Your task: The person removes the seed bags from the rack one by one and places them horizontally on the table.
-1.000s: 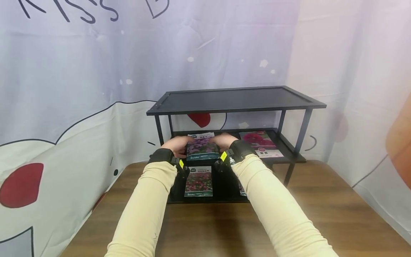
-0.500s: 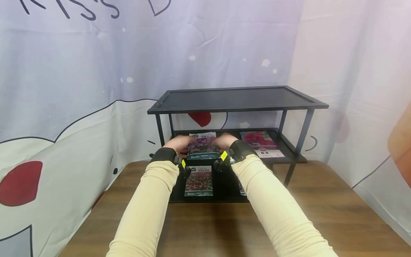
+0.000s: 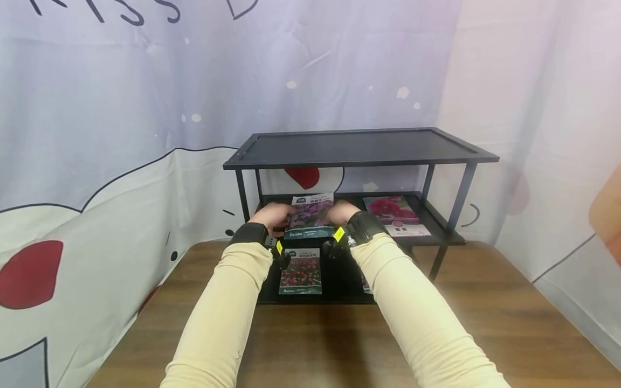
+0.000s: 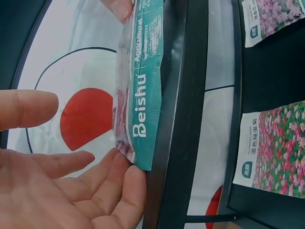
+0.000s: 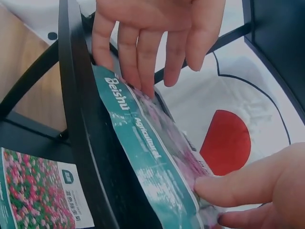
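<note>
A flower seed packet (image 3: 310, 215) with purple blooms and a teal "Beishu" band lies between both hands at the rack's middle shelf. It is tilted, its far end raised and its teal end low at the shelf's front edge. My left hand (image 3: 271, 216) is at its left side; in the left wrist view its fingers (image 4: 107, 183) touch the packet's corner, thumb apart. At the right side, my right hand (image 3: 342, 212) pinches the packet's edge, its thumb (image 5: 224, 188) on the flower print in the right wrist view.
The black rack (image 3: 359, 148) has a top board above the hands. A pink-flower packet (image 3: 395, 215) lies right on the middle shelf. Below lie a red-flower packet (image 3: 301, 272) and another packet (image 3: 366, 284), partly hidden by the right arm. The rack stands on a wooden table (image 3: 301, 345).
The purple-flower packet's far end has risen and shifted slightly right, so the packet tilts more toward the camera. Both hands stay at its sides.
</note>
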A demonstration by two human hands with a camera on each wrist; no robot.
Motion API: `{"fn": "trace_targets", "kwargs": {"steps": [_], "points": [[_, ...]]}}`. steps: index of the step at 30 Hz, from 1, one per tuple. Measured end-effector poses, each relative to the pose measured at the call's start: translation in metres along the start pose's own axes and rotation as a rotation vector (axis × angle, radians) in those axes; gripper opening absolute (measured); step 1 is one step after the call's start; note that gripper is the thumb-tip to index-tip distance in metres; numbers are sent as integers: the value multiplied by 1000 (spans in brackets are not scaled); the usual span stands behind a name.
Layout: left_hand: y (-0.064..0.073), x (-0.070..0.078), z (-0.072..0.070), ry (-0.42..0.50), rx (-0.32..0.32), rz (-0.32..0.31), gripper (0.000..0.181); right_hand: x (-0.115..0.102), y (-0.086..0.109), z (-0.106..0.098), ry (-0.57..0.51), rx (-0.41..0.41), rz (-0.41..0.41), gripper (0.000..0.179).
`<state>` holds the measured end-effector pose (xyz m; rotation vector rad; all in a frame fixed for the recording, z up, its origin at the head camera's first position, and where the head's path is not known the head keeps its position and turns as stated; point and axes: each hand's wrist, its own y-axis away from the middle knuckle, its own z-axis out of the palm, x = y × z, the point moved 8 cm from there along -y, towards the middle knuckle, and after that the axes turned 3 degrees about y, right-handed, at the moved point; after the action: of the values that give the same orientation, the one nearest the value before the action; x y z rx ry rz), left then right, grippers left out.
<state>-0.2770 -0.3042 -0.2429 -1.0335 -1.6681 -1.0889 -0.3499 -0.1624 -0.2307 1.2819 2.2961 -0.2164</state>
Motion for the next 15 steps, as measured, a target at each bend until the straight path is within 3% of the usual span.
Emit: {"fn": "trace_targets", "kwargs": {"steps": [5,6,8,11,13,15], "points": [[0,0,-1,32,29,-4,46,4,-13,6,-37,-4,6,22],[0,0,-1,35,40,-5,45,8,-24,8,-52,2,-30,23],[-1,-1,-4,36,59,-8,43,8,-28,9,-79,3,-48,25],[-3,0,-6,3,87,3,31,5,-21,4,-134,23,-36,30],[-5,0,-7,-39,94,15,17,-1,-6,0,-194,16,5,30],[-7,2,-6,-117,97,37,18,-2,-7,2,-259,-3,11,28]]}}
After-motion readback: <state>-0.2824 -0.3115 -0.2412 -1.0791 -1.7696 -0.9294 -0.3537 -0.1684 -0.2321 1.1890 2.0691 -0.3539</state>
